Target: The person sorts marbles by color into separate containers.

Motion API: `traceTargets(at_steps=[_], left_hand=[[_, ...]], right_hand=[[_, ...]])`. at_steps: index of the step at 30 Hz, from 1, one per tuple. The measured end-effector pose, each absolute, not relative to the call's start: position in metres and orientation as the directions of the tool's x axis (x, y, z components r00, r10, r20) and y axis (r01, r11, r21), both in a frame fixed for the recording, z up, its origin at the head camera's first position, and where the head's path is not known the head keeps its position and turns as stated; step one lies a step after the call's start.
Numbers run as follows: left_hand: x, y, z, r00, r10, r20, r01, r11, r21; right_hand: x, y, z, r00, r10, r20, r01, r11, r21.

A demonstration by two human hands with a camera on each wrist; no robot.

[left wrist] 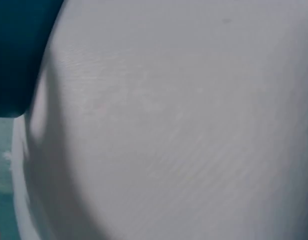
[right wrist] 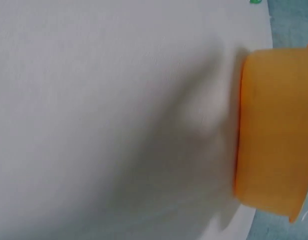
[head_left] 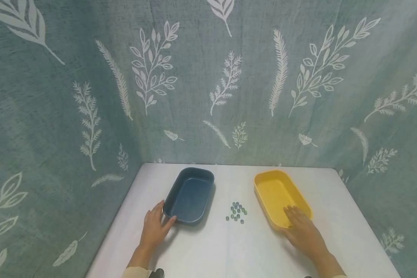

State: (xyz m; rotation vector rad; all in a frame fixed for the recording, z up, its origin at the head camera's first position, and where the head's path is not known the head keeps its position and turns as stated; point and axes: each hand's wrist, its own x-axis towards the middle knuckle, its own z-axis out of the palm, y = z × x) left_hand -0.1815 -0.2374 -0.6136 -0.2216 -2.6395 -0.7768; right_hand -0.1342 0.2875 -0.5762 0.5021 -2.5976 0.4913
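Observation:
A dark blue tray (head_left: 192,195) lies on the left of the white table; its side wall (left wrist: 21,55) fills a corner of the left wrist view. My left hand (head_left: 154,228) touches its near left corner, fingers along the left side and thumb at the near edge. On the right is a yellow tray (head_left: 274,189), whose outer wall (right wrist: 276,130) shows in the right wrist view. My right hand (head_left: 305,236) rests over its near rim with fairly straight fingers reaching inside. Between the trays lie several small green and bluish glass beads (head_left: 238,211). Neither wrist view clearly shows its hand.
The white table (head_left: 226,251) ends at a back edge against a green curtain (head_left: 194,77) with white leaf prints. Curtain also hangs along the left and right sides. A dark band end (head_left: 157,273) sits by the left cuff.

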Motion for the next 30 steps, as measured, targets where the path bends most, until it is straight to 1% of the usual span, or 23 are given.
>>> traceTargets(at_steps=[4,6,8,13,16,19,22,26,30], left_hand=[[-0.181,-0.235,-0.619,-0.933,-0.031,0.358,0.205,0.772,0.601],[-0.181,-0.233,-0.622,-0.942,-0.069,0.328,0.175,0.733,0.657],[-0.182,-0.231,-0.624,-0.950,-0.092,0.299,0.153,0.699,0.699],[-0.184,-0.227,-0.632,-0.959,-0.126,0.254,0.111,0.658,0.745],[-0.183,-0.225,-0.634,-0.960,-0.149,0.238,0.092,0.632,0.769],[-0.183,-0.224,-0.638,-0.959,-0.165,0.231,0.084,0.610,0.788],[-0.182,-0.224,-0.640,-0.956,-0.179,0.234,0.083,0.600,0.796],[-0.182,-0.222,-0.640,-0.954,-0.191,0.230,0.073,0.599,0.798],[-0.180,-0.221,-0.640,-0.954,-0.196,0.228,0.064,0.610,0.790]], right_hand=[[-0.138,0.278,-0.578,-0.846,-0.248,0.472,-0.409,0.869,-0.277],[-0.139,0.273,-0.579,-0.841,-0.243,0.484,-0.414,0.864,-0.285],[-0.140,0.268,-0.580,-0.811,-0.253,0.527,-0.447,0.849,-0.282],[-0.144,0.256,-0.583,-0.718,-0.277,0.639,-0.536,0.805,-0.254],[-0.143,0.248,-0.584,-0.708,-0.274,0.650,-0.545,0.798,-0.258],[-0.144,0.241,-0.583,-0.711,-0.269,0.649,-0.546,0.793,-0.269],[-0.144,0.232,-0.582,-0.699,-0.274,0.661,-0.555,0.791,-0.259],[-0.145,0.218,-0.582,-0.718,-0.277,0.638,-0.547,0.792,-0.271],[-0.147,0.206,-0.588,-0.757,-0.256,0.602,-0.533,0.775,-0.340]])
